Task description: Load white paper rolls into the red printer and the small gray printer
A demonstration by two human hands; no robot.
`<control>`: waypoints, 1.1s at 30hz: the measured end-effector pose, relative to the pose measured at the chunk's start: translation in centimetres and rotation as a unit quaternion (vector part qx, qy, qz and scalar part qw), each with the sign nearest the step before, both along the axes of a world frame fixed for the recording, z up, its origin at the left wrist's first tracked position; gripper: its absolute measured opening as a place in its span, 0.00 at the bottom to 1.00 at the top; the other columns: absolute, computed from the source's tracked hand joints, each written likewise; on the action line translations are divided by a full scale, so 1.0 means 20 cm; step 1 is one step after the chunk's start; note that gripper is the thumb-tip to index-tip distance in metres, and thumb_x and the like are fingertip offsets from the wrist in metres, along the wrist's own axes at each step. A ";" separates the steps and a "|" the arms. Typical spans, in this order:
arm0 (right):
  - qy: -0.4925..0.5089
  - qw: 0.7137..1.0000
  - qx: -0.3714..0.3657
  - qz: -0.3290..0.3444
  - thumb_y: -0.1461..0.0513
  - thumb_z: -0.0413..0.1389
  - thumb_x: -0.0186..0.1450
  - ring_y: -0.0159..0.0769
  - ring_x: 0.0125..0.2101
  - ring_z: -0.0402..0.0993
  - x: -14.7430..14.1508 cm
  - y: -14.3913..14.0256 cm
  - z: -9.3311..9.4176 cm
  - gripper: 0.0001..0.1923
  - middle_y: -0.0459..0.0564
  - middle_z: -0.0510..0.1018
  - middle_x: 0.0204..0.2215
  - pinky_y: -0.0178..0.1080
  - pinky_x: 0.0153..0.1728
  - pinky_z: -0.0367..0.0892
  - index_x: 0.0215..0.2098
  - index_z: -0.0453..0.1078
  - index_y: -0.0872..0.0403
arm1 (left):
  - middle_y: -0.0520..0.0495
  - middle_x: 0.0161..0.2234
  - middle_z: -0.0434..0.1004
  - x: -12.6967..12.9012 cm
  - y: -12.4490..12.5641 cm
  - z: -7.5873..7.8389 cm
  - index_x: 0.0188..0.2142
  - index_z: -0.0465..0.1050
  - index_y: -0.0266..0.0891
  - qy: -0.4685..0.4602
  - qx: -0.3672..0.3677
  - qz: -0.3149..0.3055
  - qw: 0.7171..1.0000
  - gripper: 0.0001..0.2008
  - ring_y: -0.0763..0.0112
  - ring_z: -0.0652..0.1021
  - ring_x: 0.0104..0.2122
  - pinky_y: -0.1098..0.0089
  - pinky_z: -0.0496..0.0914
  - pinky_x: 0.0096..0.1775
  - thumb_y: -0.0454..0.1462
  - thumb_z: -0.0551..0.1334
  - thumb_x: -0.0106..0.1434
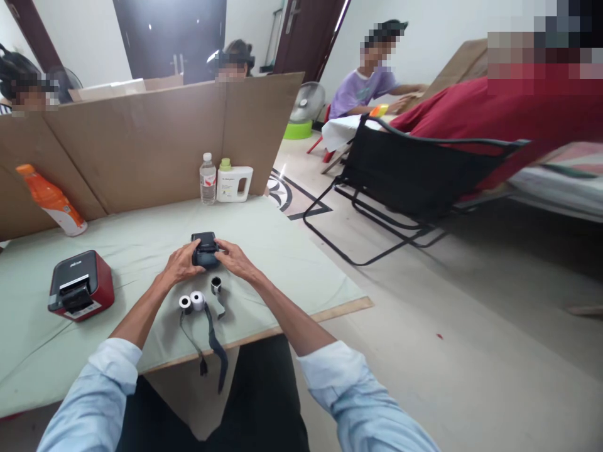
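Basically, red-black printer (81, 285) stands off left, likely for elbow room; left hand (183, 262) grasps small black device (205, 256) at table (282, 263); white rolls (200, 304) sit nearer, presumably for reach; right hand (234, 258) grips device's right side, apparently for steadiness.

left sleeve (87, 402): pale blue cloth, loose and creased, rolled back into a thick, lighter cuff
right sleeve (358, 395): the same pale blue, wrinkled, its cuff folded up in soft layers
left forearm (146, 306): bare from cuff to wrist, slender
right forearm (294, 312): likewise bare and slender
left hand (181, 262): ungloved
right hand (235, 258): ungloved
trousers (268, 395): plain, black or nearly so, both legs visible below the near edge of the worktop (292, 251)
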State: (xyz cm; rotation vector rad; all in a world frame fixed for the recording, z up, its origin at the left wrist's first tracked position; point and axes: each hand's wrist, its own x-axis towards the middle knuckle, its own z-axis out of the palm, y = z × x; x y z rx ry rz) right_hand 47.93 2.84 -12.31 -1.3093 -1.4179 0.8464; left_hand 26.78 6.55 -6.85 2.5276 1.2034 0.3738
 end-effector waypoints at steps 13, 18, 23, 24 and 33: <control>0.009 0.991 0.072 -0.115 0.54 0.56 0.67 0.44 0.44 0.78 -0.02 -0.32 0.02 0.20 0.59 0.80 0.50 0.45 0.41 0.77 0.52 0.77 0.55 | 0.39 0.55 0.80 -0.36 -0.25 0.18 0.58 0.75 0.40 -0.115 -0.036 0.046 0.992 0.26 0.53 0.80 0.52 0.55 0.77 0.51 0.45 0.67 0.62; 0.031 0.988 0.067 -0.136 0.52 0.54 0.67 0.44 0.43 0.78 -0.10 -0.46 0.04 0.17 0.57 0.82 0.43 0.44 0.41 0.75 0.43 0.78 0.54 | 0.42 0.55 0.80 -0.44 -0.51 0.19 0.56 0.76 0.42 -0.127 -0.111 0.048 0.984 0.26 0.54 0.79 0.53 0.59 0.77 0.47 0.47 0.69 0.59; 0.059 0.990 0.044 -0.118 0.50 0.54 0.68 0.44 0.42 0.79 -0.17 -0.50 0.04 0.19 0.56 0.84 0.40 0.44 0.42 0.74 0.42 0.78 0.55 | 0.42 0.52 0.81 -0.33 -0.64 0.11 0.53 0.77 0.42 -0.025 -0.106 0.096 0.989 0.25 0.52 0.79 0.52 0.57 0.71 0.54 0.41 0.72 0.56; 0.062 0.991 0.042 -0.114 0.50 0.54 0.68 0.44 0.41 0.80 -0.17 -0.51 0.04 0.19 0.56 0.84 0.40 0.45 0.42 0.74 0.41 0.77 0.55 | 0.42 0.50 0.82 -0.31 -0.65 0.10 0.51 0.77 0.42 -0.003 -0.096 0.105 0.990 0.21 0.53 0.79 0.51 0.58 0.71 0.53 0.40 0.70 0.57; -0.191 0.959 0.210 -0.011 0.53 0.60 0.69 0.49 0.52 0.75 -0.23 -0.59 0.21 0.16 0.58 0.82 0.47 0.54 0.57 0.69 0.50 0.76 0.53 | 0.47 0.37 0.83 -0.35 -0.70 0.21 0.37 0.78 0.44 0.075 -0.100 0.128 0.984 0.06 0.59 0.80 0.40 0.67 0.64 0.37 0.37 0.64 0.60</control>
